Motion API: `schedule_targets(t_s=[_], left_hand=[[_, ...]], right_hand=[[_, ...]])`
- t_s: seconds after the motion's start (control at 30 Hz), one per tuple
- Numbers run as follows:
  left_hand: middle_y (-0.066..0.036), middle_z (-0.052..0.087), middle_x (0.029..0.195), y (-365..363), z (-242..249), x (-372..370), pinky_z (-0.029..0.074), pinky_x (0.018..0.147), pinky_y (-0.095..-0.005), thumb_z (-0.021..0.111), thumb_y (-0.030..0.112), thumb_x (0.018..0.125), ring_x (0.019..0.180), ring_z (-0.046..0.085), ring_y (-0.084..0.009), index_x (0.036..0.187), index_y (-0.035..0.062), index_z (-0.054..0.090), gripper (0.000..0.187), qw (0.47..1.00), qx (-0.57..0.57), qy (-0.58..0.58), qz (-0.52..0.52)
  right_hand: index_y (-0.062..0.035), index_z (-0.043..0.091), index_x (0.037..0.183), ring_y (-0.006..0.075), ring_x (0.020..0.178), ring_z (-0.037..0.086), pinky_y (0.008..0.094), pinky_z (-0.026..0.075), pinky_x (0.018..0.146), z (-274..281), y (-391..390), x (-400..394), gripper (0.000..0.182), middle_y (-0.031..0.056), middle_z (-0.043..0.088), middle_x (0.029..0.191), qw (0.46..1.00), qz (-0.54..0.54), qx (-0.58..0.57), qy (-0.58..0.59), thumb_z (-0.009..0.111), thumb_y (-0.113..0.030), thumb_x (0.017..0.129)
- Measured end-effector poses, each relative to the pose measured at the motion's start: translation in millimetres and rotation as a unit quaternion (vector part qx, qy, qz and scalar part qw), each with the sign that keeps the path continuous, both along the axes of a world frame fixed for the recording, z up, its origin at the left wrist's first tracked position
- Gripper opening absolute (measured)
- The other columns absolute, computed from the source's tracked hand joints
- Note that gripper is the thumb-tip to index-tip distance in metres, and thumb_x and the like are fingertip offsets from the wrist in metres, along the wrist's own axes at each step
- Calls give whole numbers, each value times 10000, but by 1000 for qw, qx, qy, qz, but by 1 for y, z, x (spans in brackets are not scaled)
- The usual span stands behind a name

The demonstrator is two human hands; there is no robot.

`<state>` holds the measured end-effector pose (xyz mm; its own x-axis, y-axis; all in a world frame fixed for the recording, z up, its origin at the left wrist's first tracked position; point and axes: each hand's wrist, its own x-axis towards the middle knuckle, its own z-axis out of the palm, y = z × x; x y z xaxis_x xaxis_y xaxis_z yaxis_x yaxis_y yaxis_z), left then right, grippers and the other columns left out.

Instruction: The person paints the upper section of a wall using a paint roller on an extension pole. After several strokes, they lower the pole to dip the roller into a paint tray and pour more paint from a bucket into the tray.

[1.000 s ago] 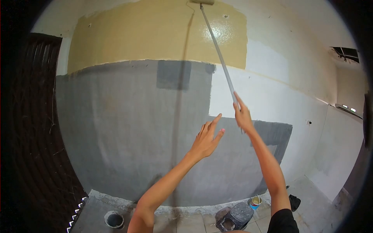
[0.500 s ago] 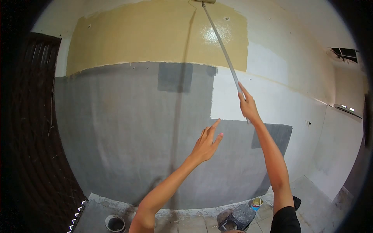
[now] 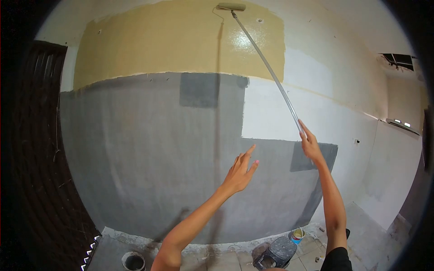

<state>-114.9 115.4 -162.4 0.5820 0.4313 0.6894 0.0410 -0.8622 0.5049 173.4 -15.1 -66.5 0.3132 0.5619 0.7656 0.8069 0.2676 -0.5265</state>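
Note:
A paint roller (image 3: 231,7) on a long metal extension pole (image 3: 271,72) reaches up to the yellow part of the wall (image 3: 158,40). My right hand (image 3: 310,143) is closed around the pole's lower end. Free of any object, my left hand (image 3: 239,174) is held out before the grey part of the wall (image 3: 149,149), its fingers spread. A shiny wet-looking patch shows on the yellow just right of the roller.
On the floor by the wall are a dark plastic stool (image 3: 281,251), a small paint can (image 3: 298,235) and a bucket (image 3: 133,261). At the left stands a dark corrugated door (image 3: 40,149). A wall socket (image 3: 356,141) sits at the right.
The roller has come down a little from the top of the view. My right hand has moved down and right with the pole. My left hand has barely moved.

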Motion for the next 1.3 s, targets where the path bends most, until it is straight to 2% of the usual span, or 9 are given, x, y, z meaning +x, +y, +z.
schedule_targets(t_s=[0.1, 0.3, 0.4, 0.47, 0.73, 0.8, 1.07, 1.23, 1.3], left_hand=[[-198, 486, 1414, -5, 1, 13, 381, 1140, -508, 378, 487, 1087, 1338, 470, -345, 1637, 215, 218, 634, 1000, 2, 3, 0], [-198, 494, 1398, -22, 7, 55, 388, 1130, -507, 368, 494, 1089, 1331, 476, -342, 1638, 216, 219, 633, 1000, 3, 4, 8], [-187, 474, 1425, -36, 6, 75, 386, 1133, -507, 354, 503, 1088, 1344, 471, -342, 1639, 225, 213, 633, 1000, 1, 16, 9], [-211, 478, 1431, -40, 0, 91, 381, 1130, -518, 368, 496, 1089, 1350, 463, -346, 1639, 212, 214, 638, 1000, 4, 20, 10], [-237, 473, 1446, -53, 38, 181, 421, 1101, -507, 328, 568, 1080, 1307, 522, -364, 1636, 195, 181, 685, 994, -29, -92, -49], [-239, 477, 1441, -51, 60, 210, 445, 1081, -505, 306, 611, 1072, 1302, 528, -356, 1633, 176, 172, 722, 986, -68, -136, -72], [-184, 412, 1490, -78, 136, 247, 565, 871, -513, 234, 862, 932, 1280, 525, -325, 1598, 159, 156, 971, 883, -352, -228, -211], [-89, 387, 1533, -89, 82, 237, 594, 866, -511, 505, 634, 1002, 1223, 586, -312, 1593, 182, 208, 801, 802, -467, -298, -225], [-92, 393, 1527, -76, 53, 236, 595, 871, -487, 485, 608, 1022, 1164, 618, -311, 1592, 181, 232, 756, 812, -466, -300, -185]], right_hand=[[-237, 461, 1568, 58, 505, 363, 253, 369, 495, 43, 7, 31, 476, -21, 520, 712, 996, 7, 42, -80, 486, -228, 1093], [-260, 452, 1572, 77, 440, 311, 286, 357, 437, 116, -9, 27, 479, -60, 357, 570, 999, 40, 5, -33, 485, -258, 1094], [-256, 462, 1567, 66, 488, 356, 272, 366, 472, 98, -6, 49, 473, -22, 478, 653, 998, 33, -1, -55, 486, -269, 1095], [-236, 478, 1556, 61, 581, 381, 258, 386, 549, 65, 4, 79, 463, 44, 661, 980, 995, 17, 34, -92, 488, -274, 1095], [-217, 486, 1547, 71, 617, 349, 245, 388, 580, 2, -13, 88, 456, 73, 662, 1371, 995, 79, 61, -23, 498, -239, 1092], [-230, 471, 1562, 58, 526, 325, 258, 350, 483, 22, 3, 87, 461, -35, 469, 649, 992, 94, 71, -43, 478, -246, 1101], [-274, 450, 1570, 104, 587, 405, 288, 415, 556, 76, 57, 43, 494, -3, 462, 668, 980, 179, 83, -10, 500, -242, 1079], [-250, 434, 1578, 126, 633, 421, 300, 435, 624, 9, 42, 19, 516, 9, 463, 674, 981, 188, 39, 31, 494, -207, 1068], [-236, 436, 1578, 125, 637, 415, 301, 436, 635, -20, 50, 15, 516, 6, 455, 673, 982, 179, 32, 45, 489, -197, 1066]])
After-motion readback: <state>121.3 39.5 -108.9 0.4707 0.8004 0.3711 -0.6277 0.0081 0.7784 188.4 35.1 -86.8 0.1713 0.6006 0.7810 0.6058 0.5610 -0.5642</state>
